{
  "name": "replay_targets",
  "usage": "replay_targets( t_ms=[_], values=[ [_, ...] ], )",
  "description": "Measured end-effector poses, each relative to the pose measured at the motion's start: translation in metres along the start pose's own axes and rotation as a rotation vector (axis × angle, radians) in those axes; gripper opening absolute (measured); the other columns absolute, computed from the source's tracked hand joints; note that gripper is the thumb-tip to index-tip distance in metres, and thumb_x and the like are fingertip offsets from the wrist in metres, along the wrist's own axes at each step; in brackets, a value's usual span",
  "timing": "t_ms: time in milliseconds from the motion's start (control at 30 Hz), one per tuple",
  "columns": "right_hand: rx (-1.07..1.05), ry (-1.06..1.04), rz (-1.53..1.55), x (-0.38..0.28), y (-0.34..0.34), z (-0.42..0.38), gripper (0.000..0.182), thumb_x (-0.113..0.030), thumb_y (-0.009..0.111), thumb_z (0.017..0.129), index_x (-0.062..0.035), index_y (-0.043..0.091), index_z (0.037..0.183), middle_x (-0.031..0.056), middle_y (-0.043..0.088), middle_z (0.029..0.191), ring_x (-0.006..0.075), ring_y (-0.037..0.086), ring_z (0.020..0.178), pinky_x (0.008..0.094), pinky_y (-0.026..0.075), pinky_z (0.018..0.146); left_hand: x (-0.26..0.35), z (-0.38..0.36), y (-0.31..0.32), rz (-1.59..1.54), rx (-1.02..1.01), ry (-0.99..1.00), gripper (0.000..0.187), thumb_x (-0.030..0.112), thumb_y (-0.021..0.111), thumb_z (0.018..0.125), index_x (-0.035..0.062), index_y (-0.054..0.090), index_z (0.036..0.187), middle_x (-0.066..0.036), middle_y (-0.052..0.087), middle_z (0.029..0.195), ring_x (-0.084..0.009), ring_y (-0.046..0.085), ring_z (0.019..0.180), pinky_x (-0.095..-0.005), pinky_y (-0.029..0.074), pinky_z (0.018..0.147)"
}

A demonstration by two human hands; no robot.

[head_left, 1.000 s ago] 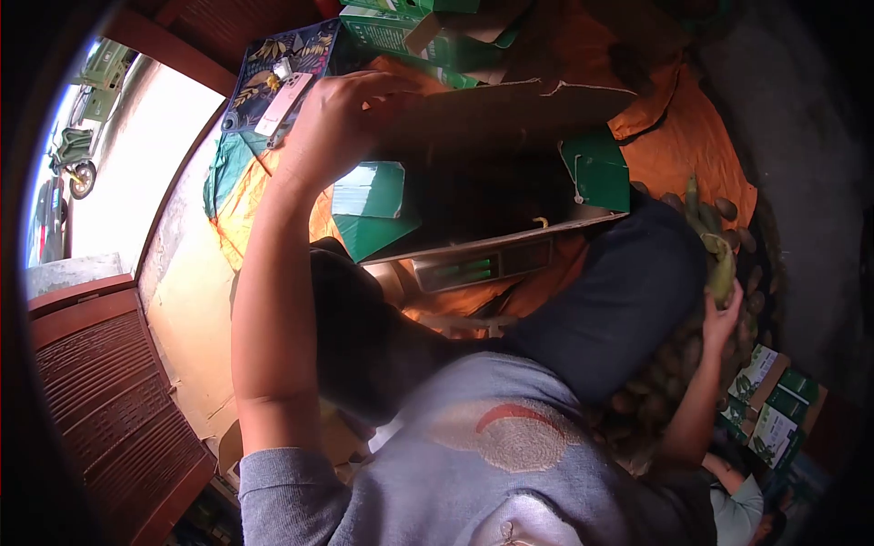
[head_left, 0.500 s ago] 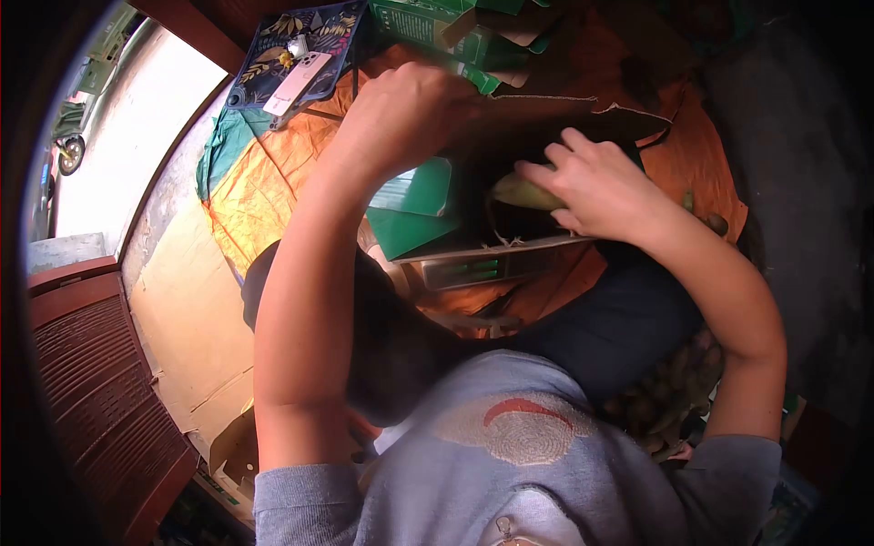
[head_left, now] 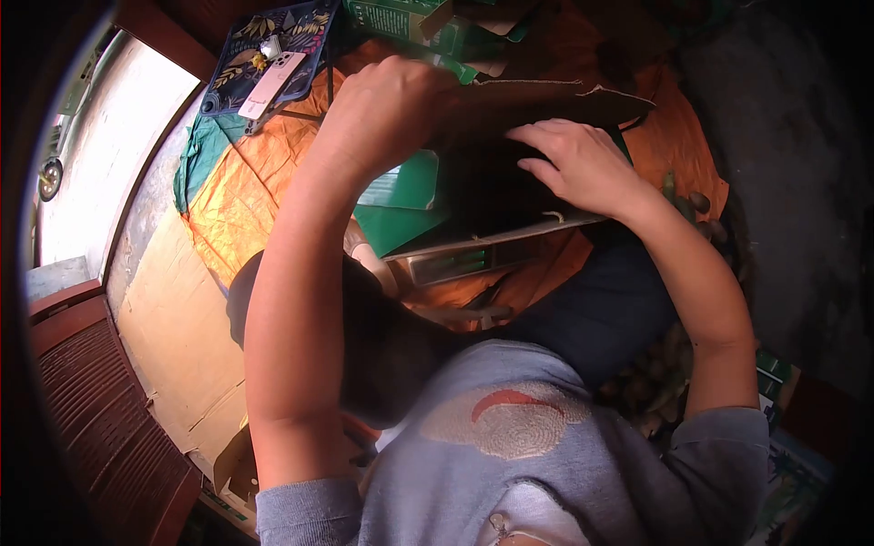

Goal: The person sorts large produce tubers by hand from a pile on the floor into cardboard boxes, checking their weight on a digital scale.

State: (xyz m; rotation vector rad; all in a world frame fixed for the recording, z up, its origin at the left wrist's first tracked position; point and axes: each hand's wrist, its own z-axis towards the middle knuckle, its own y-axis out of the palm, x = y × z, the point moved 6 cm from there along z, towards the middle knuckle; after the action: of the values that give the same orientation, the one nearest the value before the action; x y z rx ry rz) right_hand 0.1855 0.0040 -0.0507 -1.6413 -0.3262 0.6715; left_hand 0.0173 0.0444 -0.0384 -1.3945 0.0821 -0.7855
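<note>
A cardboard box stands in front of me, its top uncovered. Closed at the far left rim is my left hand, apparently gripping the cardboard; its fingertips are hidden. My right hand hovers over the right side of the box opening, fingers stretched and apart, holding nothing. Inside, the box is too dark to make out. A green panel shows at its left. Below the near rim sits what looks like a weighing scale with a green display.
An orange sheet spreads beneath. At upper left a pink phone lies on a floral-patterned folding table. Green cartons stand behind. Brownish produce is piled by my right leg. A flat cardboard piece lies left.
My right hand held a pale green, pointed piece of produce in the box; it has let go, and the piece is out of sight. My left hand stays at the rim. The view has shifted slightly.
</note>
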Motion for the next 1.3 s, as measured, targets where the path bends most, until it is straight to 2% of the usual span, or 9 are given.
replay_targets(
  t_ms=[233,333,567,933,1000,1067,1133,1233,1300],
  values=[
    [0.906,0.383,0.230,0.058,-0.126,-0.157,0.023,-0.004,0.056,0.087,-0.0002,0.059,0.110,0.0079,0.065,0.098,0.0109,0.061,0.085,0.0234,0.049,0.077,0.006,-0.003,-0.005,-0.113,0.041,0.074,0.018,0.015,0.058,0.084,0.0039,0.065,0.097,-0.014,0.065,0.095,-0.0292,0.063,0.083,-0.0332,0.049,0.072],
    [1.011,0.537,0.196,0.094,-0.120,-0.242,0.023,-0.003,0.054,0.088,0.0012,0.058,0.110,0.0099,0.064,0.098,0.0102,0.061,0.083,0.0206,0.048,0.073,0.001,-0.001,-0.006,-0.108,-0.024,-0.090,0.019,0.017,0.056,0.087,0.0055,0.066,0.098,-0.012,0.066,0.095,-0.0222,0.065,0.088,-0.0305,0.050,0.072],
    [0.823,0.993,0.284,0.140,0.018,-0.388,0.021,-0.005,0.057,0.084,-0.0047,0.062,0.104,0.0084,0.068,0.085,0.0105,0.063,0.073,0.0231,0.049,0.064,-0.042,0.007,-0.010,-0.172,0.070,-0.152,0.042,0.034,0.036,0.097,0.0041,0.058,0.117,-0.011,0.060,0.115,-0.0177,0.054,0.111,-0.0309,0.038,0.098],
    [0.234,1.536,0.286,0.148,0.248,-0.547,0.028,-0.014,0.058,0.077,-0.0099,0.062,0.105,0.0162,0.063,0.101,0.0333,0.058,0.099,0.0388,0.047,0.084,-0.050,0.007,-0.014,-0.377,0.207,-0.125,0.046,0.034,0.033,0.098,-0.0010,0.056,0.116,-0.012,0.058,0.118,-0.0187,0.050,0.115,-0.0308,0.035,0.099],
    [0.401,1.280,0.077,0.176,0.348,-0.617,0.041,-0.009,0.060,0.074,-0.0046,0.058,0.114,0.0128,0.066,0.093,0.0232,0.065,0.073,0.0343,0.050,0.063,-0.058,0.005,-0.021,-0.411,0.260,-0.148,0.044,0.032,0.034,0.098,-0.0023,0.057,0.115,-0.012,0.059,0.117,-0.0180,0.052,0.113,-0.0307,0.035,0.099],
    [0.397,1.651,0.500,0.203,0.412,-0.659,0.047,-0.008,0.062,0.074,-0.0095,0.055,0.120,0.0036,0.061,0.077,0.0109,0.051,0.050,0.0255,0.040,0.041,-0.048,-0.002,-0.026,-0.359,0.337,-0.177,0.039,0.027,0.036,0.098,-0.0022,0.059,0.110,-0.011,0.062,0.110,-0.0171,0.056,0.105,-0.0301,0.037,0.096],
    [0.604,1.612,0.447,0.211,0.414,-0.661,0.050,-0.010,0.063,0.073,-0.0111,0.052,0.122,0.0046,0.062,0.087,0.0144,0.057,0.067,0.0342,0.047,0.059,-0.038,-0.005,-0.029,-0.262,0.413,-0.184,0.036,0.024,0.039,0.097,-0.0015,0.063,0.104,-0.010,0.065,0.102,-0.0166,0.060,0.097,-0.0292,0.041,0.091],
    [0.549,2.082,1.158,0.200,0.387,-0.630,0.064,-0.022,0.064,0.074,-0.0108,0.040,0.132,0.0076,0.052,0.122,0.0243,0.050,0.110,0.0376,0.040,0.090,-0.040,-0.009,-0.035,-0.159,0.503,-0.245,0.036,0.026,0.043,0.096,-0.0026,0.065,0.097,-0.009,0.068,0.089,-0.0163,0.063,0.088,-0.0289,0.045,0.084],
    [0.635,2.145,1.249,0.200,0.362,-0.607,0.061,-0.017,0.063,0.077,-0.0070,0.037,0.132,0.0097,0.051,0.123,0.0257,0.050,0.109,0.0392,0.042,0.089,-0.042,-0.014,-0.044,-0.174,0.616,-0.315,0.038,0.024,0.042,0.096,-0.0049,0.064,0.084,-0.014,0.067,0.089,-0.0196,0.063,0.087,-0.0334,0.050,0.082]
  ],
)
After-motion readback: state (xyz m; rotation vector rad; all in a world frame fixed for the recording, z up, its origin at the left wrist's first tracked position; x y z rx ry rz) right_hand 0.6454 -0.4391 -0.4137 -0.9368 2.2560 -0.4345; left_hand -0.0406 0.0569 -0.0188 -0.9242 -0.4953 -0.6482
